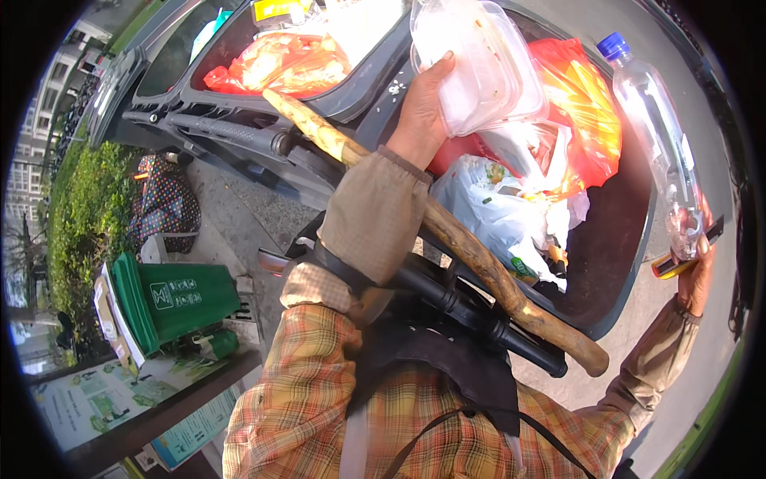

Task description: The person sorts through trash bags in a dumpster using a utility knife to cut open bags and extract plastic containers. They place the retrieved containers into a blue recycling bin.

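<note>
Left hand: the left hand pinches the near edge of clear plastic containers, its thumb on top; its fingers underneath are hidden.
Right hand: the right hand grips the lower end of a clear bottle, blue cap pointing away from the hand; a yellow-and-red tool is also held there.
Bags: right of the left hand, a red-orange bag; below that, a white bag, both inside a dark bin.
Stick: a wooden stick slants beneath the left forearm, below the left hand.
Farther off: left of the left hand, another bin holds a red bag; lower left, a green bin.
</note>
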`<state>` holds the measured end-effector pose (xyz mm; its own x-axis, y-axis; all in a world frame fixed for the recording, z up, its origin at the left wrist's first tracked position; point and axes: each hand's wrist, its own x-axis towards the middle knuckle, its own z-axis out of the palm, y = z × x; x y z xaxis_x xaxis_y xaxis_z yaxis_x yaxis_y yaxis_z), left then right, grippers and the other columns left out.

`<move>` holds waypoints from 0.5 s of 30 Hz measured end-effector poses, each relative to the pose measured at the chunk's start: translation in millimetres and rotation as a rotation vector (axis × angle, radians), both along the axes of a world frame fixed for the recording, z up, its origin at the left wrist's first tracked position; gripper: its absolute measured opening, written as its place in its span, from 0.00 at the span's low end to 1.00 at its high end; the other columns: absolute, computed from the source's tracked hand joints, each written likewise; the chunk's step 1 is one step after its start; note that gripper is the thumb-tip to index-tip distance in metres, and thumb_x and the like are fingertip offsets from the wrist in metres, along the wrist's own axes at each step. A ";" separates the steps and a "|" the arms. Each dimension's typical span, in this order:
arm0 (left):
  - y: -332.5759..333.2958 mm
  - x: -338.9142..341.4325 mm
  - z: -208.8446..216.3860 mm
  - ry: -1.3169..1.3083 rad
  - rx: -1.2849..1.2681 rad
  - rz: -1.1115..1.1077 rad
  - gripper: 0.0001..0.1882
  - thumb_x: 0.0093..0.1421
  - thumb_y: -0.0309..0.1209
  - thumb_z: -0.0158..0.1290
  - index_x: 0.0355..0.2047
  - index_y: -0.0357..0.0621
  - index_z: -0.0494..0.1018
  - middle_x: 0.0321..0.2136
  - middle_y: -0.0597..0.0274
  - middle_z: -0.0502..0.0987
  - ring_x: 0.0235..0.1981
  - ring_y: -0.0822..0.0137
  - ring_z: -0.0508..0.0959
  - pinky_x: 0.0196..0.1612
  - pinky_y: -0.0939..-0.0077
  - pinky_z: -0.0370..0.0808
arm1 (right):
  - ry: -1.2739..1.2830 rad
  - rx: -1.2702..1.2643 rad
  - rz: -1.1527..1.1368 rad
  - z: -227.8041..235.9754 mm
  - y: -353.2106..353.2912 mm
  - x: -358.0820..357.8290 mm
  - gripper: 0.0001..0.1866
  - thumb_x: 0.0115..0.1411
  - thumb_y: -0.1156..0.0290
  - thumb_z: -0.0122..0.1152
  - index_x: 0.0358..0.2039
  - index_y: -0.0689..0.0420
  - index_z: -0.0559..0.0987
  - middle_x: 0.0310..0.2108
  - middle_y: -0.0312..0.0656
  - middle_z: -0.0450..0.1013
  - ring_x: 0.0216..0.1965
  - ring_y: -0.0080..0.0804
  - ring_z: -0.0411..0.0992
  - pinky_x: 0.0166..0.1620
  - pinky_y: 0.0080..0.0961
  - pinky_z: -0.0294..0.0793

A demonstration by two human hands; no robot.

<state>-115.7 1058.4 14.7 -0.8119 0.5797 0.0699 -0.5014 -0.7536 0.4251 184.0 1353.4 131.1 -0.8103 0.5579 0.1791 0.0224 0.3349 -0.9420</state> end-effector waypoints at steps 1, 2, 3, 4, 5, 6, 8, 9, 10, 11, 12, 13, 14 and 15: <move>9.5 -0.1 -2.7 -0.045 0.015 -0.011 0.20 0.53 0.29 0.51 0.45 0.36 0.64 0.40 0.54 0.71 0.42 0.60 0.72 0.47 0.64 0.70 | -0.020 0.094 0.043 9.2 -4.9 -6.6 0.41 0.45 0.46 0.57 0.53 0.61 0.63 0.46 0.41 0.65 0.45 0.26 0.62 0.48 0.25 0.58; 15.3 -0.4 -8.6 -0.004 0.013 0.070 0.18 0.52 0.28 0.51 0.43 0.38 0.65 0.38 0.58 0.71 0.39 0.63 0.73 0.45 0.66 0.70 | -0.040 0.183 0.111 15.8 -12.7 -16.1 0.44 0.43 0.43 0.58 0.55 0.61 0.61 0.50 0.43 0.64 0.52 0.30 0.62 0.55 0.29 0.59; 23.8 4.6 -5.8 0.051 0.001 0.114 0.16 0.53 0.30 0.50 0.41 0.36 0.66 0.38 0.54 0.72 0.37 0.62 0.74 0.45 0.68 0.70 | -0.076 0.278 0.195 24.6 -31.1 -29.0 0.46 0.42 0.42 0.59 0.54 0.62 0.62 0.51 0.44 0.62 0.53 0.31 0.62 0.55 0.30 0.59; 26.1 9.8 -1.6 0.068 -0.066 0.154 0.16 0.52 0.31 0.51 0.41 0.38 0.67 0.38 0.56 0.72 0.37 0.64 0.73 0.44 0.67 0.70 | -0.101 0.366 0.284 31.9 -47.9 -44.9 0.47 0.40 0.41 0.59 0.54 0.62 0.62 0.52 0.45 0.61 0.53 0.32 0.61 0.55 0.30 0.59; 35.8 -6.6 -24.4 -0.014 0.212 0.111 0.17 0.52 0.31 0.51 0.42 0.39 0.66 0.38 0.57 0.71 0.37 0.67 0.72 0.43 0.67 0.71 | -0.086 0.416 0.410 43.4 -77.4 -69.3 0.47 0.40 0.41 0.59 0.53 0.62 0.63 0.51 0.45 0.62 0.53 0.33 0.61 0.55 0.30 0.59; 32.0 -2.6 -17.9 0.004 0.189 0.155 0.17 0.52 0.31 0.51 0.42 0.39 0.66 0.38 0.57 0.71 0.38 0.67 0.72 0.43 0.67 0.71 | -0.151 0.491 0.544 56.4 -104.7 -92.8 0.45 0.40 0.42 0.60 0.51 0.63 0.64 0.50 0.45 0.62 0.51 0.33 0.62 0.54 0.29 0.59; 32.8 8.0 -9.6 0.023 0.074 0.229 0.17 0.52 0.30 0.51 0.42 0.39 0.66 0.38 0.57 0.71 0.38 0.66 0.72 0.43 0.67 0.71 | -0.242 0.608 0.747 70.1 -156.7 -135.4 0.39 0.40 0.48 0.61 0.47 0.64 0.66 0.46 0.45 0.64 0.48 0.32 0.64 0.52 0.28 0.60; 21.5 6.7 -7.9 0.040 0.037 0.295 0.17 0.52 0.30 0.51 0.42 0.39 0.66 0.38 0.57 0.71 0.38 0.66 0.72 0.43 0.67 0.71 | -0.227 0.646 0.890 75.1 -191.1 -159.5 0.35 0.40 0.53 0.60 0.45 0.65 0.67 0.44 0.44 0.65 0.46 0.32 0.65 0.50 0.27 0.61; 11.0 5.9 -3.9 0.046 0.029 0.351 0.17 0.52 0.30 0.51 0.42 0.39 0.65 0.39 0.57 0.71 0.38 0.66 0.72 0.43 0.67 0.71 | -0.211 0.609 1.055 82.4 -227.2 -174.9 0.31 0.40 0.58 0.60 0.43 0.64 0.68 0.43 0.44 0.65 0.44 0.31 0.65 0.49 0.25 0.62; 7.1 2.7 -8.4 0.043 0.010 0.390 0.17 0.52 0.30 0.51 0.42 0.38 0.65 0.39 0.57 0.71 0.38 0.66 0.72 0.43 0.67 0.71 | -0.198 0.553 1.214 81.1 -256.3 -189.4 0.26 0.40 0.63 0.59 0.40 0.64 0.70 0.41 0.43 0.66 0.43 0.29 0.66 0.48 0.23 0.62; 4.0 2.7 -10.1 0.046 -0.014 0.421 0.17 0.52 0.30 0.51 0.42 0.38 0.65 0.39 0.56 0.71 0.38 0.66 0.72 0.43 0.67 0.71 | -0.152 0.632 1.323 75.6 -281.3 -202.1 0.23 0.40 0.67 0.59 0.39 0.63 0.72 0.38 0.41 0.68 0.39 0.28 0.67 0.45 0.22 0.64; 7.0 4.7 -2.1 0.046 -0.002 0.430 0.17 0.52 0.30 0.51 0.42 0.38 0.65 0.39 0.56 0.71 0.38 0.65 0.72 0.43 0.67 0.71 | -0.117 0.724 1.403 75.8 -303.1 -209.3 0.20 0.40 0.71 0.58 0.37 0.62 0.73 0.34 0.40 0.69 0.35 0.26 0.68 0.41 0.20 0.66; 20.0 9.3 -1.5 0.050 -0.010 0.410 0.17 0.52 0.30 0.51 0.43 0.38 0.65 0.39 0.56 0.70 0.38 0.65 0.72 0.43 0.67 0.71 | -0.275 0.770 1.378 77.1 -316.9 -213.1 0.21 0.39 0.73 0.59 0.37 0.61 0.74 0.30 0.39 0.70 0.31 0.25 0.68 0.37 0.20 0.67; 20.9 10.2 0.1 0.053 -0.015 0.415 0.17 0.52 0.29 0.51 0.43 0.38 0.65 0.39 0.56 0.70 0.39 0.65 0.72 0.43 0.67 0.71 | -0.416 0.812 1.373 78.0 -332.1 -219.4 0.21 0.38 0.74 0.60 0.37 0.60 0.75 0.26 0.39 0.71 0.27 0.25 0.69 0.33 0.20 0.68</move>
